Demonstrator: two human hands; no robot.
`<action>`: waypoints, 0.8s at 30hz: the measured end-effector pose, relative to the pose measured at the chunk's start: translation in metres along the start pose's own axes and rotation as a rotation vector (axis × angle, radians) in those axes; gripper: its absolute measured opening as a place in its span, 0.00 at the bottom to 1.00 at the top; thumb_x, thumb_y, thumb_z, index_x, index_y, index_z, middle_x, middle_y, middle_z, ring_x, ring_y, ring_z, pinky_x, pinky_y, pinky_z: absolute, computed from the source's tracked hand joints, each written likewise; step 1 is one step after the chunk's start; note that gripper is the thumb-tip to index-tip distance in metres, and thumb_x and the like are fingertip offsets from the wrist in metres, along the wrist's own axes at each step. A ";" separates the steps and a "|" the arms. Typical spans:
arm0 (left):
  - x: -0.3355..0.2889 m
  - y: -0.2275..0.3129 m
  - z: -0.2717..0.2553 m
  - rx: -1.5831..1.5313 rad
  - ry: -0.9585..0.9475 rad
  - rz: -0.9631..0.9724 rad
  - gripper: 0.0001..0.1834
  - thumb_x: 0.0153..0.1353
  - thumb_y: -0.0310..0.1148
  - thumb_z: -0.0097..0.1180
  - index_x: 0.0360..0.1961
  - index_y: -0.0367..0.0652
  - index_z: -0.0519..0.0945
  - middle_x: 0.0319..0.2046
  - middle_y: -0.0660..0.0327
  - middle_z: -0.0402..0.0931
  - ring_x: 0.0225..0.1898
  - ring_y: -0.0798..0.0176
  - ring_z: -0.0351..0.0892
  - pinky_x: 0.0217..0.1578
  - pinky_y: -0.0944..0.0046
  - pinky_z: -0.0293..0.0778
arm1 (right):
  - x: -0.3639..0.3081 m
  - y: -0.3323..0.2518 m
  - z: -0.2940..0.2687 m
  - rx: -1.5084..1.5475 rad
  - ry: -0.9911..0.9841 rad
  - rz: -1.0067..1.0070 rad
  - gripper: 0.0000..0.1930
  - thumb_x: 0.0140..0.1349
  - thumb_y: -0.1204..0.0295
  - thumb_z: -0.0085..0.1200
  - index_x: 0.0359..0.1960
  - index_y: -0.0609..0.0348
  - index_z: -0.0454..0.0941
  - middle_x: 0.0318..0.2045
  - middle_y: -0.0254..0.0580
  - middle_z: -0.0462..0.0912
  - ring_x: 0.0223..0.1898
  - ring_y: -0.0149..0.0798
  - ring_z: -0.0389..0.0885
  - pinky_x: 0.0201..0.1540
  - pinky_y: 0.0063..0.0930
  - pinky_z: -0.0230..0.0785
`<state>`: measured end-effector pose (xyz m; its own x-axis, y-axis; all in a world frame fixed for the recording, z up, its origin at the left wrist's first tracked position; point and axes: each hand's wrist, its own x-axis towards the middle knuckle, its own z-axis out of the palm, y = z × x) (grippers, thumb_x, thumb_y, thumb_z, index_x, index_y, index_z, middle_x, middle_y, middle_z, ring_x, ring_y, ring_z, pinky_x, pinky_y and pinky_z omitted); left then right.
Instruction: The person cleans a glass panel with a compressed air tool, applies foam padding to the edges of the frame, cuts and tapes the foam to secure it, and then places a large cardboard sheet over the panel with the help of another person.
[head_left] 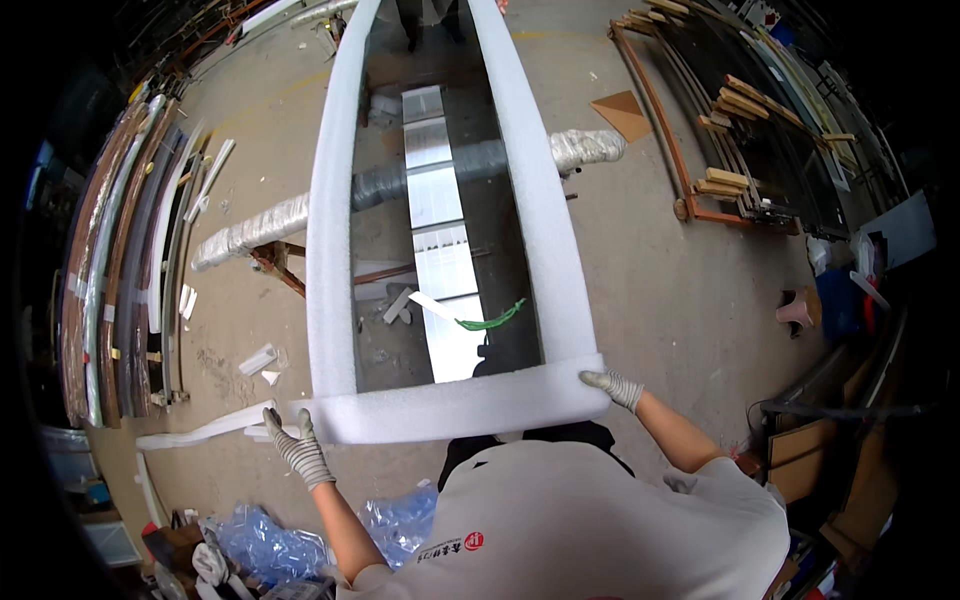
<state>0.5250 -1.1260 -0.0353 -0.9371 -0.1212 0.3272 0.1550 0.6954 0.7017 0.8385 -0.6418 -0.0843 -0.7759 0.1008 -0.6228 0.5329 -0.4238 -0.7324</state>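
Note:
In front of me a long glass panel [385, 330] lies across a padded support, its long sides edged with white foam strips [333, 230]. A shorter white foam strip [450, 405] covers its near end. My right hand [615, 388], in a striped grey glove, grips this strip's right end, thumb on top and the other fingers partly hidden. Beside the strip's left end is my left hand [297, 450], gloved alike, with thumb and fingers spread apart; whether it touches the foam I cannot tell. A green strap [492, 318] and a white strip [430, 305] lie on the glass.
The wrapped support bar [270, 222] sticks out on both sides. Wrapped frame profiles [110, 260] stand at left. At right is a rack [655, 110] with wooden blocks. Foam scraps [258, 360] and blue plastic film [265, 545] lie on the floor.

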 end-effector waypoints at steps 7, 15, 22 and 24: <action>-0.221 0.098 0.014 -0.413 -0.198 -0.772 0.28 0.57 0.38 0.60 0.57 0.38 0.68 0.45 0.55 0.71 0.45 0.61 0.70 0.45 0.65 0.71 | 0.023 -0.017 -0.013 0.035 -0.526 0.157 0.46 0.48 0.52 0.66 0.62 0.66 0.57 0.58 0.50 0.67 0.62 0.43 0.62 0.64 0.34 0.54; -0.278 0.308 0.124 -0.417 -0.685 -1.294 0.32 0.54 0.45 0.62 0.54 0.35 0.69 0.44 0.56 0.74 0.46 0.59 0.73 0.48 0.57 0.70 | 0.022 -0.043 -0.018 -0.217 -0.580 0.154 0.41 0.47 0.51 0.65 0.58 0.62 0.64 0.50 0.50 0.75 0.54 0.42 0.72 0.56 0.32 0.65; -0.318 0.277 0.175 -1.063 -0.221 -1.374 0.42 0.49 0.51 0.64 0.59 0.39 0.62 0.54 0.54 0.68 0.56 0.52 0.67 0.59 0.51 0.64 | 0.079 -0.076 -0.071 -0.414 -0.994 0.286 0.30 0.50 0.52 0.63 0.42 0.68 0.75 0.31 0.41 0.80 0.27 0.30 0.80 0.31 0.22 0.73; -0.323 0.279 0.182 -1.040 -0.135 -1.430 0.44 0.50 0.58 0.60 0.60 0.40 0.62 0.57 0.54 0.66 0.58 0.52 0.65 0.60 0.51 0.62 | 0.125 -0.066 -0.116 -0.143 -0.559 0.226 0.24 0.55 0.59 0.60 0.46 0.65 0.73 0.32 0.40 0.80 0.30 0.32 0.78 0.31 0.23 0.72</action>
<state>0.8140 -0.7639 -0.0611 -0.5141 -0.0825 -0.8538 -0.6637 -0.5922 0.4569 0.7452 -0.4973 -0.1458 -0.6773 -0.4810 -0.5567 0.7148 -0.2510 -0.6527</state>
